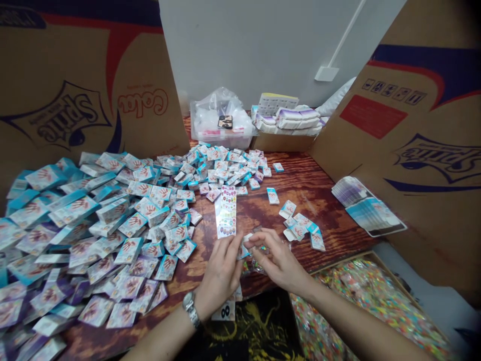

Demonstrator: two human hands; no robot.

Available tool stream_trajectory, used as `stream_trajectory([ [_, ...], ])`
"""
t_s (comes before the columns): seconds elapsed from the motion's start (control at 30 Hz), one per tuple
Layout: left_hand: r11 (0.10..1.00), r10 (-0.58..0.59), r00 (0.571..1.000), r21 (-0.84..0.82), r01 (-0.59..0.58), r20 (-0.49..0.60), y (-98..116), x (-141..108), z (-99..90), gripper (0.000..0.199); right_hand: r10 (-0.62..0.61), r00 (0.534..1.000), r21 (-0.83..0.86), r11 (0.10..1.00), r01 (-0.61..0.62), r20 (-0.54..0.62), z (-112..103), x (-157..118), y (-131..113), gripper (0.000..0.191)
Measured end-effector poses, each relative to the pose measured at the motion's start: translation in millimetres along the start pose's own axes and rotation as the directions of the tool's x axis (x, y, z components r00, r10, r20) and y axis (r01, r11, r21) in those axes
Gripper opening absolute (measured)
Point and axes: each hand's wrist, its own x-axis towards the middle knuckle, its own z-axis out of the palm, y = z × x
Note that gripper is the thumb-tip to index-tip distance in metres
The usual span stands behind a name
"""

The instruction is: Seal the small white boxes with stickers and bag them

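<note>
My left hand [222, 263], with a metal watch [191, 309] on its wrist, has its fingers closed on the near side of a small blue and white card box [244, 249]. My right hand [276, 258] pinches the top end of the same box, its fingertips close to the left ones. The fingers hide most of the box. Beneath the right hand lie small clear bags [258, 266] with coloured bits inside. Just beyond the hands a sheet of colourful stickers [226, 213] lies flat on the table. Several flattened or loose boxes [298, 225] are to the right.
A large heap of small boxes [112, 235] covers the left of the brown table [300, 175]. Tall cardboard cartons [143, 60] flank both sides. At the back stand a plastic-wrapped tub [221, 125] and a tray of card stacks [283, 143]. A carton of colourful bags [361, 296] sits lower right.
</note>
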Motion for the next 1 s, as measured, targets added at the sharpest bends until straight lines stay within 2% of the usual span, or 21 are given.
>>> stream_trajectory([
  [0.1,0.997,-0.023,1.0,-0.077,0.023,0.009,2.3,0.8,-1.7,0.056,-0.052,0.999,-0.018,0.998,0.052,0.015,-0.7,3.1,-0.2,0.016],
  [0.27,0.998,0.016,0.999,-0.065,-0.019,-0.047,2.0,-3.3,1.2,0.047,-0.043,0.988,-0.014,0.999,0.042,-0.151,13.8,3.5,0.9,0.018],
  [0.37,0.999,0.036,0.997,-0.024,-0.038,-0.066,0.3,-6.0,2.0,0.043,0.129,0.974,0.153,0.983,-0.101,-0.186,23.2,1.7,2.7,0.029],
  [0.47,0.994,0.084,0.993,0.071,-0.078,-0.087,-1.6,-6.5,1.5,0.045,0.29,0.951,0.434,0.874,-0.219,-0.104,29.7,0.3,1.5,0.023],
  [0.57,0.982,0.102,0.99,0.169,-0.085,-0.094,-3.3,-5.7,1.6,0.05,0.336,0.94,0.555,0.794,-0.248,-0.062,33.3,0.9,-1.9,0.02],
  [0.67,0.977,0.098,0.99,0.2,-0.076,-0.105,-3.1,-5.7,2.8,0.059,0.378,0.922,0.6,0.757,-0.257,-0.082,36.9,3.6,-2.2,0.019],
  [0.77,0.975,0.085,0.988,0.213,-0.057,-0.128,-1.4,-6.9,4.4,0.064,0.41,0.904,0.589,0.763,-0.266,-0.124,40.0,7.2,0.0,0.017],
  [0.83,0.972,0.088,0.988,0.228,-0.057,-0.128,-0.9,-7.9,5.9,0.063,0.384,0.908,0.514,0.819,-0.253,-0.165,40.0,8.8,-0.3,0.013],
  [1.0,0.935,0.076,0.993,0.353,-0.04,-0.09,-2.6,-10.1,10.8,0.063,0.181,0.952,0.21,0.969,-0.13,-0.246,36.9,6.9,-11.2,0.018],
])
